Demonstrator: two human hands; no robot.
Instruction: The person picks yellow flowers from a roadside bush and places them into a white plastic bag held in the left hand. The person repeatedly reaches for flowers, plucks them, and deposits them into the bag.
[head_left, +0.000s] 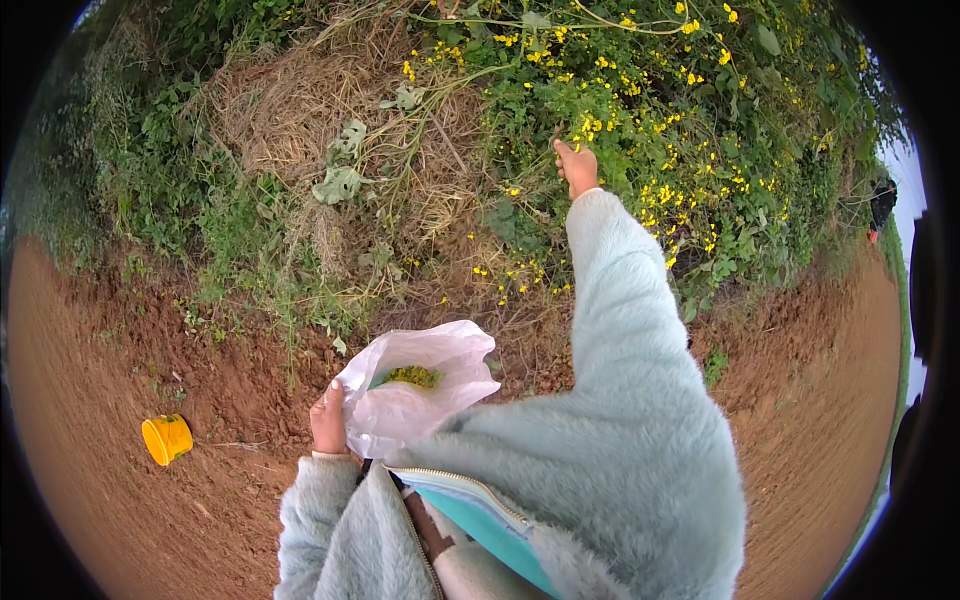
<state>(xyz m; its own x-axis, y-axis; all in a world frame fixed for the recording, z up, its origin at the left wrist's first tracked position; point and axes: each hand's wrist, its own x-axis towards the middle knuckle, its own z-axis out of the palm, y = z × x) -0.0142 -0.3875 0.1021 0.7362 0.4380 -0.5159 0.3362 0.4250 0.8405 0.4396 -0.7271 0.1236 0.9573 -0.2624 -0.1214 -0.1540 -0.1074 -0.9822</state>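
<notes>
My left hand (328, 421) grips the rim of a pale pink plastic bag (457, 352), held with its mouth spread wide at my front. Small yellow-green flower heads (414, 376) lie inside it. Up in the bush, my right hand (577, 166) reaches out at arm's length among yellow flowers (589, 124), thumb and fingers closed together at a thin stem or twig; whether anything is pinched between them is too small to tell. Both arms wear fluffy pale blue-grey sleeves.
A yellow plastic bucket (168, 439) is on the reddish-brown soil (97, 480) at the left. Dry grass (300, 105) and large-leaved vines (341, 185) cover the bank ahead. At the far right edge, a dark figure (883, 202), perhaps a person, is near the bushes.
</notes>
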